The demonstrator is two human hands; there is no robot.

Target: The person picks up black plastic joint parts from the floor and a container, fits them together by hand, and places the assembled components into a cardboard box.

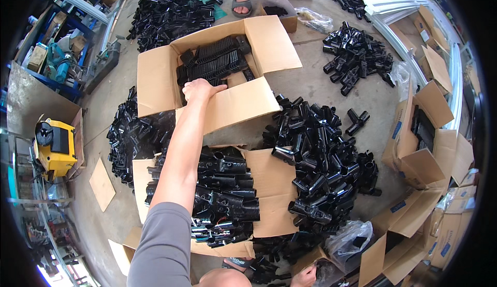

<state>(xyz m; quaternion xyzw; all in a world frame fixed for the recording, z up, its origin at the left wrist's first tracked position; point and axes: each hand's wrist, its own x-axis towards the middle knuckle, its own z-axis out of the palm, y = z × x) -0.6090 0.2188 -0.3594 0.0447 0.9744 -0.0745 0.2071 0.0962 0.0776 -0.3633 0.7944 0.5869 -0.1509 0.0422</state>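
My left hand (201,90) reaches forward and closes over the near rim of an open cardboard box (228,105), thumb along its near flap. Inside that box, black ribbed metal pieces (215,64) lie stacked in rows. Beneath my forearm, a second open carton (272,194) holds rows of black metal pipe joints (225,183). At the bottom edge, my right hand (304,276) has its fingers closed beside a small cardboard box (312,257) and a clear plastic bag (349,240). What it pinches is too small to make out.
Loose black pipe joints (331,157) are heaped right of the cartons, with more piles (171,12) beyond and leftward. Open boxes (414,168) line the right side. A yellow machine (56,149) stands left. Another person's sandaled foot (242,2) is at the far side.
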